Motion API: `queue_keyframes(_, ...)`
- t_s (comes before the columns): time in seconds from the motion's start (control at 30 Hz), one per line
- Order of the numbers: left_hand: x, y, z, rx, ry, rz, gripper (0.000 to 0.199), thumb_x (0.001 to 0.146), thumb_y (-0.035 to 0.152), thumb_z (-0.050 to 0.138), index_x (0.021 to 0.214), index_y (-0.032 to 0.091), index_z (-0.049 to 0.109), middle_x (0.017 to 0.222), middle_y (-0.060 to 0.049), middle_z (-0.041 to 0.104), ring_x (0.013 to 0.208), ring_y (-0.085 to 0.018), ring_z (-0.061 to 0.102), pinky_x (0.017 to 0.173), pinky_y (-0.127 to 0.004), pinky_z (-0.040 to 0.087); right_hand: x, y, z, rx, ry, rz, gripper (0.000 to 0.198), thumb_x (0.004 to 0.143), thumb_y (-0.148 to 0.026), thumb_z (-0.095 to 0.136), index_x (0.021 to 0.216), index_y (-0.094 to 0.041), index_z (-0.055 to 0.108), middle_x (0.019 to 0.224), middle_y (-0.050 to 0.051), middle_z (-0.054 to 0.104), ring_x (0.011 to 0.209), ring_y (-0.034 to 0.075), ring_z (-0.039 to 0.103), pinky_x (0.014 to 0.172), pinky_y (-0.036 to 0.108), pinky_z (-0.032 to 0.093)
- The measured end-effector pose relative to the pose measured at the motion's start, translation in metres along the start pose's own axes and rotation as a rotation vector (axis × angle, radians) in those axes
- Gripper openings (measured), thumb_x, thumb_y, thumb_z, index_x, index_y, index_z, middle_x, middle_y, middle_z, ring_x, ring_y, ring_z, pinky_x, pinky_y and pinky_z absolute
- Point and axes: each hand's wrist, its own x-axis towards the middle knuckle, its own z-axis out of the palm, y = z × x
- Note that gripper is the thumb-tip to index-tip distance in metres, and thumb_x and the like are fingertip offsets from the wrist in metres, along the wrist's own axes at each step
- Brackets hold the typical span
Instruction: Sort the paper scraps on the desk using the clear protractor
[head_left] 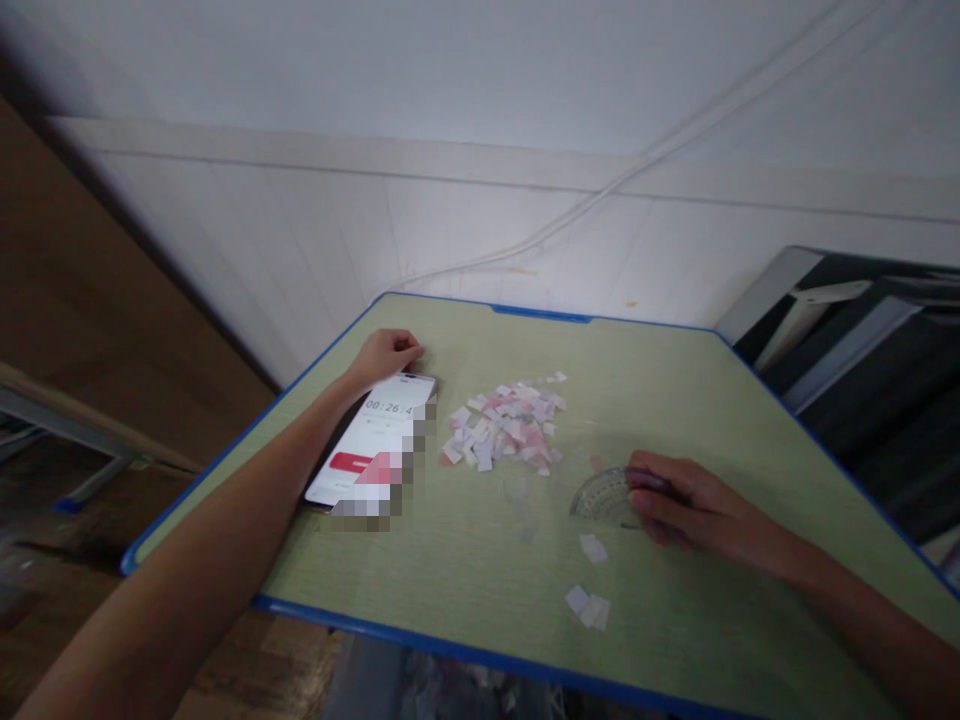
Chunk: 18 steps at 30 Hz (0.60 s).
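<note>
My right hand grips a clear semicircular protractor by one end, low over the right part of the table. Small scraps of paper lie just below the protractor, on the near side. A loose pile of white and pink paper scraps covers the middle of the table. Curled closed, my left hand rests on the tabletop past the far end of a phone; nothing shows in its fingers. The phone lies face up under my left forearm, its lit screen showing a timer, partly blurred out.
The pale green table has a blue rim and stands against a white panelled wall. A cable runs along the wall. A brown wooden panel stands at left; dark folded furniture leans at right.
</note>
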Motion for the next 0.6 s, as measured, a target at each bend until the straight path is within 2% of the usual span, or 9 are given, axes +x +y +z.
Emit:
queue_keyframes(0.17, -0.0002, 0.0007, 0.0005, 0.000, -0.004, -0.005, 0.016, 0.063, 0.029, 0.055, 0.055, 0.016, 0.054, 0.045, 0.001, 0.052, 0.043, -0.010, 0.044, 0.045, -0.023, 0.030, -0.0006, -0.0017, -0.0054, -0.053, 0.016, 0.019, 0.032, 0.090, -0.044, 0.039, 0.070, -0.020, 0.044, 0.056, -0.003, 0.044, 0.049, 0.012, 0.044, 0.047, 0.024, 0.032)
queue_keyframes(0.4, 0.0002, -0.0004, 0.0000, 0.001, -0.021, -0.012, 0.017, 0.064, 0.031, 0.055, 0.056, 0.016, 0.054, 0.045, 0.000, 0.053, 0.044, -0.011, 0.045, 0.045, -0.023, 0.030, -0.0005, -0.0031, 0.0003, -0.268, 0.028, -0.020, 0.034, 0.088, -0.042, 0.042, 0.062, -0.019, 0.044, 0.055, -0.003, 0.041, 0.051, 0.012, 0.043, 0.049, 0.024, 0.029)
queue_keyframes(0.6, -0.0002, -0.0001, -0.0009, 0.022, -0.018, 0.008, 0.019, 0.064, 0.033, 0.055, 0.055, 0.016, 0.054, 0.045, 0.000, 0.053, 0.044, -0.010, 0.044, 0.045, -0.022, 0.030, -0.0020, -0.0040, 0.0014, -0.292, -0.016, -0.027, 0.037, 0.089, -0.043, 0.040, 0.061, -0.019, 0.040, 0.055, -0.004, 0.040, 0.051, 0.012, 0.041, 0.050, 0.024, 0.028)
